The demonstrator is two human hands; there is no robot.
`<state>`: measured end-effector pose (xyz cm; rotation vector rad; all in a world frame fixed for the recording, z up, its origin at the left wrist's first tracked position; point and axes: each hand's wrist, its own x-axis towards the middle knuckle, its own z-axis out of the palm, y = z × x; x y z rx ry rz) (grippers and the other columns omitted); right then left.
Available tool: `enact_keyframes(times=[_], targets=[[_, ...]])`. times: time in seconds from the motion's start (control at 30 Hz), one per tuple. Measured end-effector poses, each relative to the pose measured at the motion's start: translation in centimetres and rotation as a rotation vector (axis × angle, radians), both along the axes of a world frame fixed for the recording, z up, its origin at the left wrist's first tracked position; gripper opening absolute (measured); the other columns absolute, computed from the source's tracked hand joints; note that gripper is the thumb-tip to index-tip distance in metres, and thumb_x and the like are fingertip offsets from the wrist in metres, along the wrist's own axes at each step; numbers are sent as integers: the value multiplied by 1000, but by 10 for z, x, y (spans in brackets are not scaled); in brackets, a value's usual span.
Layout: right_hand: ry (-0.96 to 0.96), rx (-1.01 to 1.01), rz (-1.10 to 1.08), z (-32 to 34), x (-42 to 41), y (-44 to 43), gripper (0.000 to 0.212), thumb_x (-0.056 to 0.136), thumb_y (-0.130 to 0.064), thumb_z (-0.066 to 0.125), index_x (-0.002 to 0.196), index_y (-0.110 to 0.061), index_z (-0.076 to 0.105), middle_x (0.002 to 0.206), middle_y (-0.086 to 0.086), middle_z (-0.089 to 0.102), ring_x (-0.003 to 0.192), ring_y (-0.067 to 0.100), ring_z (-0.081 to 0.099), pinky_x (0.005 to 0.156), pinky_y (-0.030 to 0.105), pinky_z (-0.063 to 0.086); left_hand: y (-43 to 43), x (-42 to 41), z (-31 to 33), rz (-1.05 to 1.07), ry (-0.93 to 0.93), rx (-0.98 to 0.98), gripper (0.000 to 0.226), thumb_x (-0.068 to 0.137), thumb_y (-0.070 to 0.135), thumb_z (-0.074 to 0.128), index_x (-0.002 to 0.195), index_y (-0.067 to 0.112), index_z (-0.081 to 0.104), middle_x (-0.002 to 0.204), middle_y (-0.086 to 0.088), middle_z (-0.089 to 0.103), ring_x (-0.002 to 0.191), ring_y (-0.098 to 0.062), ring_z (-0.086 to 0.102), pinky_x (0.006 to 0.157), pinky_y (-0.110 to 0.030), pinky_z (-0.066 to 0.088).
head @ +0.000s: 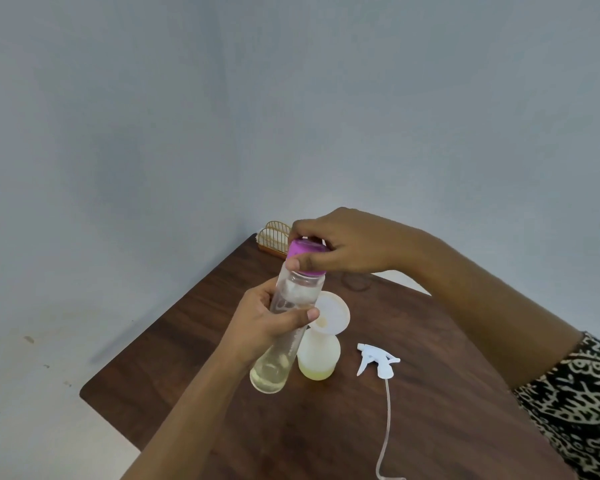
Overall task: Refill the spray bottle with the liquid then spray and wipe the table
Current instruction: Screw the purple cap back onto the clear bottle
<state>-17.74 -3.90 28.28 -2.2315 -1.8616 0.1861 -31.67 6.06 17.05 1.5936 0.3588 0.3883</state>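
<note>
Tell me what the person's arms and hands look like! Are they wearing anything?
Both hands are bare: no gloves, rings or watch show on the left hand or the right hand. The left arm is bare as far as the picture shows. The right arm is bare up to a black sleeve with cream squiggly patterns.

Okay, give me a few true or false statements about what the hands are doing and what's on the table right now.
1. The right hand grips the purple cap of the clear bottle. True.
2. The left hand is empty. False: it holds the clear bottle's body.
3. A funnel sits in the spray bottle. True.
4. The trigger sprayer is screwed onto the spray bottle. False: it lies on the table beside it.
</note>
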Motion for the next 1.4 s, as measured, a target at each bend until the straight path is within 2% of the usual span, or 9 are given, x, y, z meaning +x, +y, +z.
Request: enact_keyframes(times=[0.17,0.43,0.6,0.73,0.87,1.0,1.17,1.3,1.4], targets=[[26,144,-129,-11,-5,9,42,78,-74,47,82,-33,54,60,-10,54,59,5,50,56,25,33,0,3,-4,103,-22,78,27,70,17,82,93,23,70,82,8,75,80,-10,71,67,-18,51],[-25,194,-263,-5,-7,20,48,78,-72,49,101,-32,60,69,-15,54,67,4,50,60,24,37,10,13,3,225,-49,236,35,65,36,84,95,27,67,84,12,73,81,-3,69,70,-15,53],[608,219,-292,-11,18,10,38,88,-52,54,119,-31,53,94,-7,65,80,6,65,63,27,55,31,31,22,250,-60,150,61,53,58,82,101,24,67,92,5,73,88,-12,70,77,-29,53],[620,210,-305,-44,45,7,33,82,-14,69,112,-23,60,104,-12,66,96,9,65,71,21,52,46,63,33,199,-146,68,44,52,54,80,89,33,71,89,5,75,89,-16,71,85,-38,55],[638,221,-348,-83,54,29,60,71,-30,81,122,-26,50,115,-11,63,100,4,63,83,24,52,52,108,30,139,-183,18,61,51,50,81,105,26,65,100,1,73,95,-19,70,88,-42,55],[585,350,-523,-113,83,49,54,67,-34,81,113,-23,54,105,-10,66,89,10,64,79,31,54,64,144,1,27,-137,39,78,57,59,76,124,22,56,118,-2,66,108,-15,65,91,-34,53],[627,328,-698,-168,140,65,60,70,-24,82,118,-15,48,110,-3,60,98,18,60,79,25,44,95,151,-98,81,248,137,84,75,65,61,146,29,35,151,1,39,139,-17,36,113,-39,32],[661,299,-846,-217,178,86,61,73,-24,79,122,-14,46,118,2,59,105,23,59,81,28,45,109,138,-189,-76,911,714,80,85,59,55,151,36,16,162,-6,1,148,-29,-2,115,-60,5],[668,287,-866,-243,196,110,59,73,-23,79,121,-13,46,118,3,60,105,25,59,84,31,47,110,135,-221,-228,990,783,94,78,72,51,149,45,-6,158,-3,-27,144,-30,-24,109,-67,-5]])
